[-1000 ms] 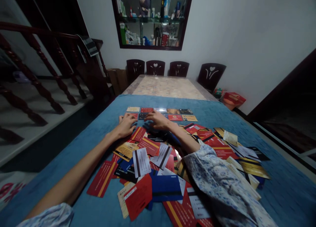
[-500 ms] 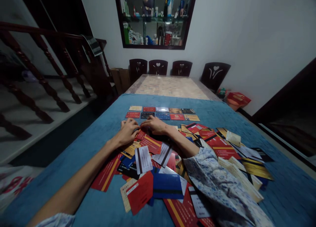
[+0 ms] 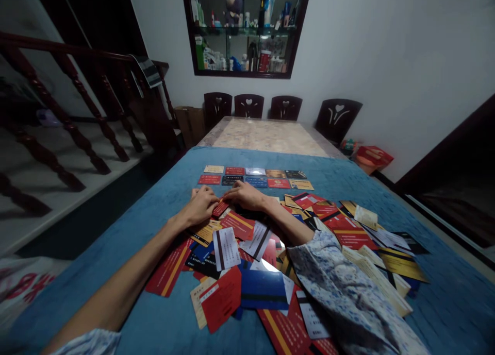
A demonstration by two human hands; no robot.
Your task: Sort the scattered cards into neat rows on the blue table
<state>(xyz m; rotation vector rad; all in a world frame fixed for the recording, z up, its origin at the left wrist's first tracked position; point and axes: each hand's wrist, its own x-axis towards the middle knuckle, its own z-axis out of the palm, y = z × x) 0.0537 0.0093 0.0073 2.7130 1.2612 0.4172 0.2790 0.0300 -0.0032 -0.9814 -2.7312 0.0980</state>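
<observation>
Left hand (head view): left hand (image 3: pixel 203 204) lies palm down at the far edge of the loose pile (image 3: pixel 226 249), fingers bent; too small to tell whether it pinches anything.
Right hand: right hand (image 3: pixel 245 196) sits just beside it, fingers curled, tips toward the left fingers; grip hidden, cannot tell.
Red card: red card (image 3: pixel 220 208) shows between and below the two sets of fingertips, at the pile's far edge; both hands appear to touch it.
Rows: two rows of cards (image 3: pixel 256 182), five each, lie flat on the blue cloth (image 3: pixel 340 174) beyond the hands.
Change: a second ago the hands covered part of the near row; now they are drawn back and it shows almost whole.
Reading: handling seems to have passed from rows to pile.
</observation>
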